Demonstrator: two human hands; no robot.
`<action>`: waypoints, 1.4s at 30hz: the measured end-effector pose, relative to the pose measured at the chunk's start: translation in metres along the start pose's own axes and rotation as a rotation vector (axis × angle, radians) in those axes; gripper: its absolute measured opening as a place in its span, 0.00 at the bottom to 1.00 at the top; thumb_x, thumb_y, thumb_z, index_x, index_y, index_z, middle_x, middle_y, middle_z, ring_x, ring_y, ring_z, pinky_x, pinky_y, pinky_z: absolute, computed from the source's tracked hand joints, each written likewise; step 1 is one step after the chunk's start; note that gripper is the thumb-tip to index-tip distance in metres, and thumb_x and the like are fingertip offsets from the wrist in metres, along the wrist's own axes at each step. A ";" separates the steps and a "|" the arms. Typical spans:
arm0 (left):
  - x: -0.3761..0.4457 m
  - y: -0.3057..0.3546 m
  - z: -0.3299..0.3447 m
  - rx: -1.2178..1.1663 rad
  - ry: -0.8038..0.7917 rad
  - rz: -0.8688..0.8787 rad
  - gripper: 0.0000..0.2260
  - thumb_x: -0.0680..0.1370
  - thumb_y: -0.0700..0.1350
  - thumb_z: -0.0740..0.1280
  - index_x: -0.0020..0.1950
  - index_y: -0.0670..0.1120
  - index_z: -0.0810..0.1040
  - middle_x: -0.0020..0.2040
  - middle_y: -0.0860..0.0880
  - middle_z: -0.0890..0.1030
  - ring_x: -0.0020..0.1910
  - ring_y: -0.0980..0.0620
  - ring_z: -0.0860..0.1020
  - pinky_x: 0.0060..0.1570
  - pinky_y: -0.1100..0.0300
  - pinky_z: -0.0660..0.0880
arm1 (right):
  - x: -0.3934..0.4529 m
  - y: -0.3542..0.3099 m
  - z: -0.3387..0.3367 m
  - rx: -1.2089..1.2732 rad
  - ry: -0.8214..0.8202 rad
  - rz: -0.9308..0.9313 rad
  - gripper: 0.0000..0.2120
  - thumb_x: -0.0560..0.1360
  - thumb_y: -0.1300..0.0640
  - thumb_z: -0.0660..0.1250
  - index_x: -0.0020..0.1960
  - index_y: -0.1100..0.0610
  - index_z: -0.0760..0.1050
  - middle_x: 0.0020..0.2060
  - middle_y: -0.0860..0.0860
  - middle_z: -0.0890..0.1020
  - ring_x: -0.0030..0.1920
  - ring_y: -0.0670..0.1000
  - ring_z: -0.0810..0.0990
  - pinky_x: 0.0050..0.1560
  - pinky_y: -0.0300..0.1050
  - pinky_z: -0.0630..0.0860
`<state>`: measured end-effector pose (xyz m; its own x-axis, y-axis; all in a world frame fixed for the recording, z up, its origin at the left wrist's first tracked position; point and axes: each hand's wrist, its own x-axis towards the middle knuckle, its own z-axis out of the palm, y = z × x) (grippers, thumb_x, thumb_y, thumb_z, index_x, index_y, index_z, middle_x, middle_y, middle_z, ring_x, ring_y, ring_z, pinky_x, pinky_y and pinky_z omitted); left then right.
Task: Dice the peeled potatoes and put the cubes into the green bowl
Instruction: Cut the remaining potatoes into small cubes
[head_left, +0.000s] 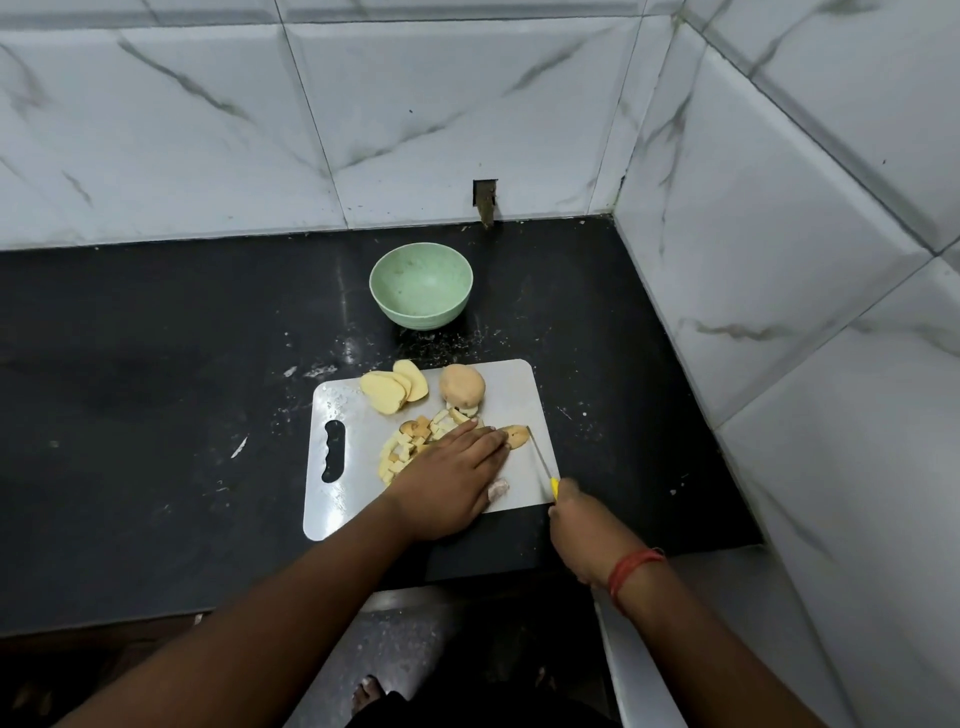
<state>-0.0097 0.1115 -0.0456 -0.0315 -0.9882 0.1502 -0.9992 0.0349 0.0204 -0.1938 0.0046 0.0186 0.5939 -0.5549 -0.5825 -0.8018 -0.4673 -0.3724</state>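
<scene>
- Potatoes lie in several forms on the grey cutting board (332, 499): a whole peeled potato (462, 384) at the far edge, a fan of thick slices (394, 387) at the far left corner, partly overhanging the board's edge, and a heap of cubes (413, 444) in the middle.
- Green bowl (422, 292) stands upright on the black counter (156, 364), beyond the board and apart from it; nothing lies inside it, only a few faint specks on its inner wall.
- Left hand (451, 480) lies flat on the board, fingers straight and close together, pressing down on a potato piece (516, 435) whose end shows past the fingertips; the hand also covers part of the heap of cubes.
- Right hand (579, 527) has its fingers curled round the yellow handle of a knife (540, 457), near the board's near right corner.
- Knife blade runs away from the handle, its tip just beside the right end of the pressed piece.
- A red thread band (631, 569) circles the right wrist.
- White flecks are scattered over the counter around the board.
- Marble-patterned tiles (415, 114) cover the walls behind and to the right.
</scene>
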 end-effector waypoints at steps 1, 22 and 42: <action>0.001 -0.001 -0.001 -0.006 -0.004 0.007 0.24 0.86 0.55 0.55 0.74 0.42 0.74 0.72 0.43 0.74 0.72 0.44 0.72 0.78 0.49 0.59 | -0.001 0.000 0.001 -0.003 -0.002 -0.002 0.14 0.82 0.61 0.52 0.66 0.64 0.63 0.56 0.62 0.77 0.56 0.61 0.78 0.52 0.47 0.74; 0.005 0.019 0.000 -0.094 -0.075 -0.145 0.27 0.86 0.56 0.52 0.75 0.38 0.70 0.73 0.42 0.71 0.74 0.41 0.67 0.77 0.48 0.62 | 0.000 -0.008 0.012 -0.027 0.004 -0.003 0.15 0.81 0.62 0.54 0.66 0.65 0.64 0.56 0.61 0.76 0.56 0.60 0.77 0.45 0.43 0.69; 0.005 0.019 -0.006 -0.139 -0.108 -0.149 0.27 0.85 0.56 0.54 0.75 0.37 0.70 0.70 0.42 0.71 0.73 0.42 0.67 0.76 0.50 0.64 | -0.004 -0.008 0.023 -0.022 0.023 0.014 0.14 0.81 0.62 0.54 0.65 0.64 0.64 0.54 0.61 0.77 0.55 0.60 0.78 0.34 0.36 0.63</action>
<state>-0.0286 0.1077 -0.0388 0.1061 -0.9940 0.0284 -0.9800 -0.0997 0.1720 -0.1917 0.0266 0.0069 0.5846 -0.5768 -0.5706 -0.8083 -0.4748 -0.3481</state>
